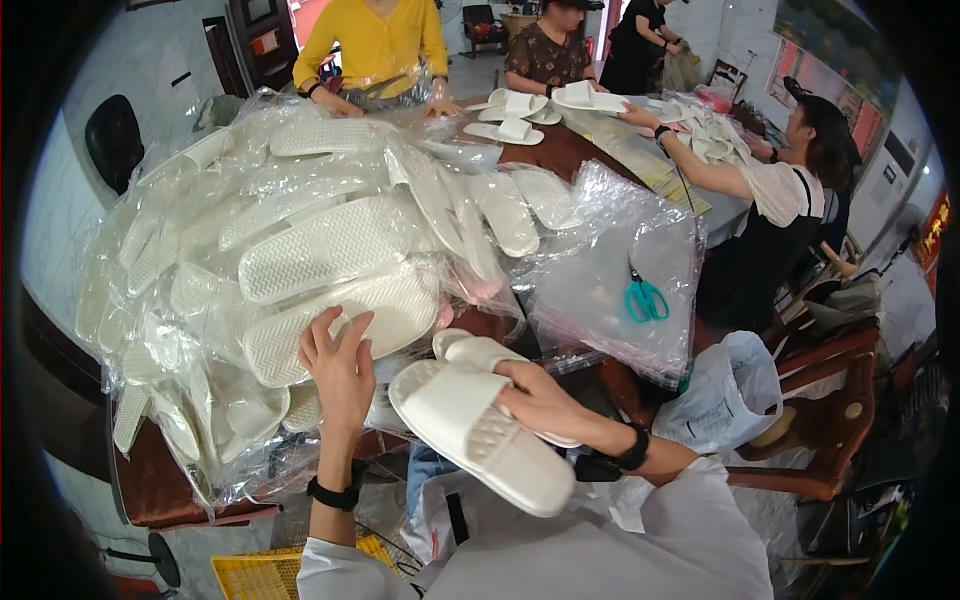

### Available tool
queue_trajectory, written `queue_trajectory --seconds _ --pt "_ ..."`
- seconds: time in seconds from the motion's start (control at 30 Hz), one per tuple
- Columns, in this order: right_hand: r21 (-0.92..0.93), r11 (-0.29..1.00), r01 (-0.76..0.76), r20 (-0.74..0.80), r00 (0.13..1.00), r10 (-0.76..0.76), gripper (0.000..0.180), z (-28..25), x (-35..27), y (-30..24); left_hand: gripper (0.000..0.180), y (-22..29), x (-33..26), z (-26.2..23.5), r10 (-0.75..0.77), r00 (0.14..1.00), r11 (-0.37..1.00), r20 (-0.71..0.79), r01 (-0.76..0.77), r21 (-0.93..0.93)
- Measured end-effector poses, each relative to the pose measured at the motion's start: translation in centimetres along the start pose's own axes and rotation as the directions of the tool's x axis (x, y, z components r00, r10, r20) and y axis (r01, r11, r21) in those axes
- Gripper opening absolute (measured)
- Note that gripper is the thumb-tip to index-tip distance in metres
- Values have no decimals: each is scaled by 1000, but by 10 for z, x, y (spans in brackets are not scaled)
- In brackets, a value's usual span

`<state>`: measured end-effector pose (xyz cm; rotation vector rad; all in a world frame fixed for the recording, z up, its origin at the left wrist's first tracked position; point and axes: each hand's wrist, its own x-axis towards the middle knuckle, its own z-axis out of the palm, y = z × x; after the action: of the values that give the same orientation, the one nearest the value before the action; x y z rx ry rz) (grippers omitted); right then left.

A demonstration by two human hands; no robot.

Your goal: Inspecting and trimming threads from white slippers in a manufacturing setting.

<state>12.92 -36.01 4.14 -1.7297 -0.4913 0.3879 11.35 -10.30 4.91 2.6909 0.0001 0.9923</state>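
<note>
My right hand (545,400) grips a pair of white slide slippers (520,462), one above the other, in front of my body. My left hand (340,362) has its fingers spread and bent over a bagged white slipper (395,300), at the near edge of a large pile. It seems to touch the clear plastic, and nothing is held in it. The pile of slippers in clear plastic bags (315,245) covers the left part of the table, many with patterned soles up.
Teal-handled scissors (647,300) lie on flat clear plastic bags (600,265). A white plastic bag (722,395) hangs by a wooden chair (835,425) at right. A yellow basket (255,577) sits below. Several people work around the table, one holding white slippers (588,97).
</note>
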Motion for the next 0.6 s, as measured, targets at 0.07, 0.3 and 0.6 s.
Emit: queue_trajectory --seconds 0.07,0.3,0.6 --pt "79 995 -65 134 990 54 15 -27 -12 -6 39 3 -4 1 -10 1000 1000 -22 11 30" --pt "287 958 2 -106 994 30 30 -131 -66 -65 42 28 -12 13 -46 997 998 -54 48 32" --pt "-44 966 256 -609 759 -229 30 -297 32 -51 39 31 -19 29 -49 996 999 -74 47 -28"
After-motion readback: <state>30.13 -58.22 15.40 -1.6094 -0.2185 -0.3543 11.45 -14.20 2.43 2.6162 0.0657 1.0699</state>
